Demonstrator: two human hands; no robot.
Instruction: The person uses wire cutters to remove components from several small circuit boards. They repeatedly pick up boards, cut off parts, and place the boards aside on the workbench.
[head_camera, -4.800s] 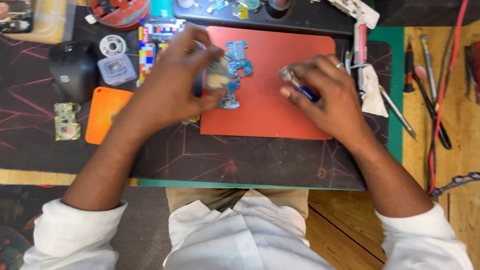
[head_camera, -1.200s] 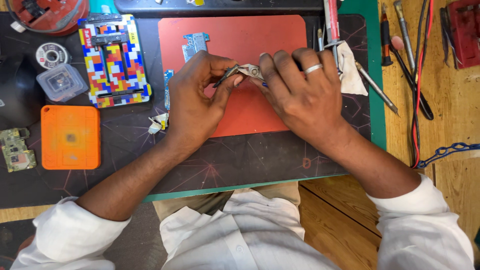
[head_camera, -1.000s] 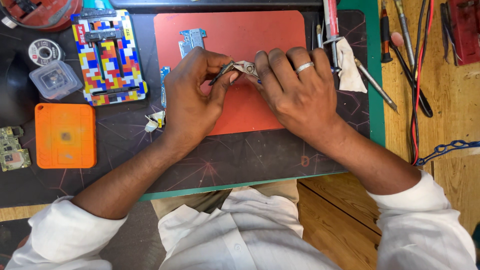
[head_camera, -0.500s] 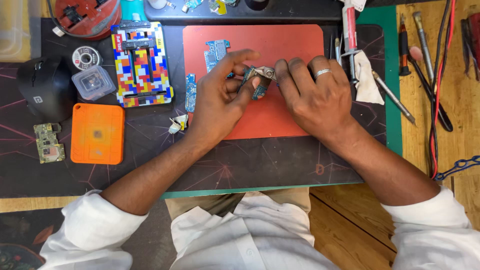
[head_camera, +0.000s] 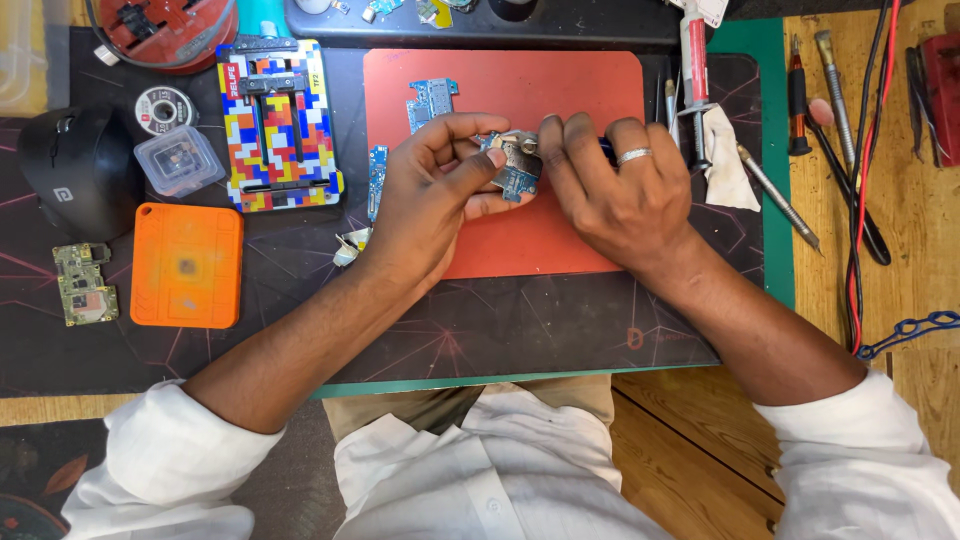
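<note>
My left hand (head_camera: 435, 195) pinches a small blue circuit board (head_camera: 518, 172) between thumb and fingers, over the red silicone mat (head_camera: 590, 95). My right hand (head_camera: 618, 185), with a ring on one finger, closes its fingertips on the top edge of the same board, where a small metal piece sits. Whether the right fingers also hold a tool is hidden. A second blue circuit board (head_camera: 431, 102) lies on the mat just above my left hand. A narrow blue strip board (head_camera: 377, 178) lies at the mat's left edge.
A multicoloured board-holder jig (head_camera: 278, 120), a clear small box (head_camera: 178, 160), a solder reel (head_camera: 163, 107), a black mouse (head_camera: 78, 170), an orange pad (head_camera: 187, 265) and a green board (head_camera: 80, 285) lie left. Tweezers, a syringe (head_camera: 693, 60), a cloth (head_camera: 725, 160), screwdrivers and cables lie right.
The view has shifted, so mat and tools sit further right in frame. Both hands stay together on the small board, which now shows more of its blue face.
</note>
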